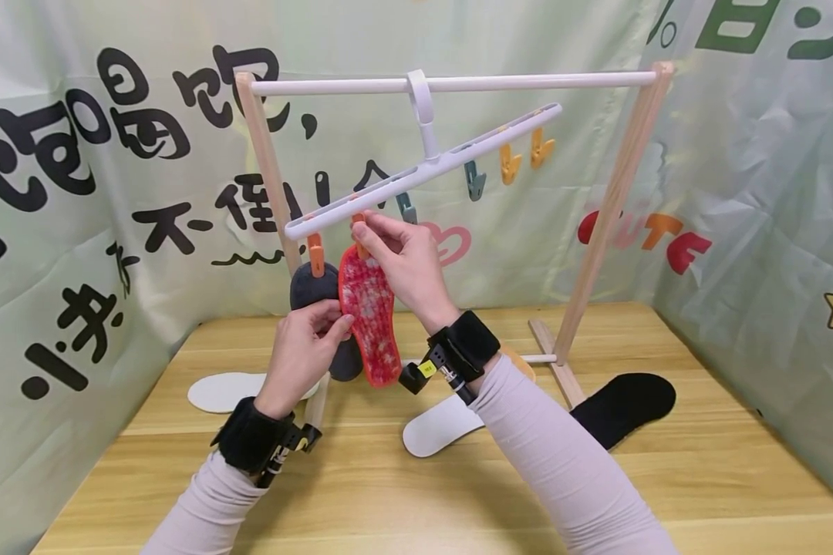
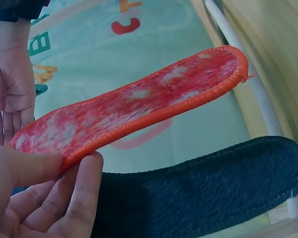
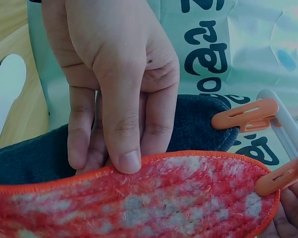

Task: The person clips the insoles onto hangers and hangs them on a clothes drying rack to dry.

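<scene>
Backdrop [image 1: 736, 177]: printed cloth is surrounding the bench [image 1: 361, 493].
Bench: wood-grained, supporting the rack [image 1: 607, 204] and loose insoles [image 1: 628, 405].
Hanger [image 1: 451, 156]: tilting from the rack's bar.
Red insole [image 1: 371, 316]: hanging at an orange clip [image 1: 359, 239].
Left hand [image 1: 298, 347]: pinching its edge.
Right hand [image 1: 416, 266]: pinching the clip.

Pale green printed curtains [image 1: 757, 154] surround a wood-grain table [image 1: 361, 493]

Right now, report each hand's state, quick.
Left hand: closed, pinching the red insole by its edge.
Right hand: closed, pinching the orange clip at that insole's upper end.
</scene>
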A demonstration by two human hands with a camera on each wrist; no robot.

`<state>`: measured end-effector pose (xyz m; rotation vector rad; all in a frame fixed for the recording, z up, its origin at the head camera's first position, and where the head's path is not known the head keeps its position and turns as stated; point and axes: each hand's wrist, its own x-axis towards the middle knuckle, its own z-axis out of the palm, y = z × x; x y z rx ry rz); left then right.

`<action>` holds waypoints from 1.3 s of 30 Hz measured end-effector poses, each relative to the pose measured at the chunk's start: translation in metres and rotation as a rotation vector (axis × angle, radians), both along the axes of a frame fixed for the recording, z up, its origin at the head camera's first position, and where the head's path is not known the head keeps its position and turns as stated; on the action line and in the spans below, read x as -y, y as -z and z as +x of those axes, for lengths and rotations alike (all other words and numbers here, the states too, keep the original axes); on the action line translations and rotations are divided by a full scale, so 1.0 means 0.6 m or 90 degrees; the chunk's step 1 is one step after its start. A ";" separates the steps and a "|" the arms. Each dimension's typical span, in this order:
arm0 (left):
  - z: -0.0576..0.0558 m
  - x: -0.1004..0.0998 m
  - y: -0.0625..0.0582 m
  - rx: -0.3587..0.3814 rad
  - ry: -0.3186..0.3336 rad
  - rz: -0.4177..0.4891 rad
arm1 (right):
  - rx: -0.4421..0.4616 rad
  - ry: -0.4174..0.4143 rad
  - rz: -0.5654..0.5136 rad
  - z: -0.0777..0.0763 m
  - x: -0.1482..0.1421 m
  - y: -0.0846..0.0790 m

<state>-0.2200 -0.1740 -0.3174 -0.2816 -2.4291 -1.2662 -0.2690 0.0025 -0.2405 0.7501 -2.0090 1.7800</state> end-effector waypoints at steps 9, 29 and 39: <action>-0.002 0.003 0.001 -0.007 0.006 -0.004 | 0.004 -0.008 -0.015 -0.005 -0.006 0.008; -0.007 0.013 -0.001 -0.022 -0.003 -0.004 | -0.009 0.006 0.011 -0.006 -0.012 0.016; -0.008 0.015 0.003 -0.019 -0.004 0.000 | -0.009 -0.002 -0.001 -0.006 -0.017 0.025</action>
